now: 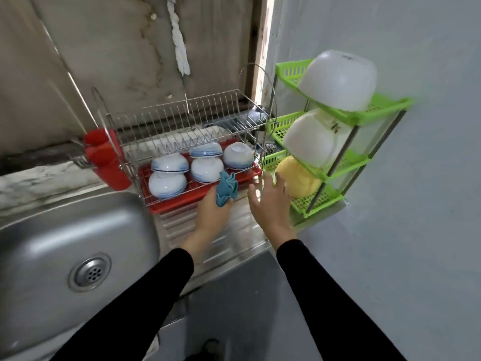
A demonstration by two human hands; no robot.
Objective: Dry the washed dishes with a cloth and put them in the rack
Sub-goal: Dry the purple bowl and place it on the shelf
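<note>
One shiny metal sink (65,230) sits at the far left, with a round drain (89,274) in its floor. Next comes a red cup (106,157) that hangs on the left end of the wire rack (182,118). The rack has two levels and stands on a red tray (161,208). White bowls with blue stripes (168,185) sit upside down on the lower level, and some are stacked on others. Just in front of the rack, the left hand (212,212) holds a blue cloth (227,188). Its fingers are curled round the bunched cloth, which sticks up right in front of the middle bowls. Below the hand lies the ribbed draining board (208,238). The right hand (270,204) is near it, by the right end of the rack. Its fingers are straight and spread apart, and it holds nothing. It looks blurry, so whether it touches the rack cannot be told. Both arms wear black sleeves (325,295). At the far right a green shelf (364,115) stands against the wall. A white tub (338,79) lies upside down on its top level, another white tub (312,139) is on the middle level, and a yellow thing (296,178) is on the lowest.
</note>
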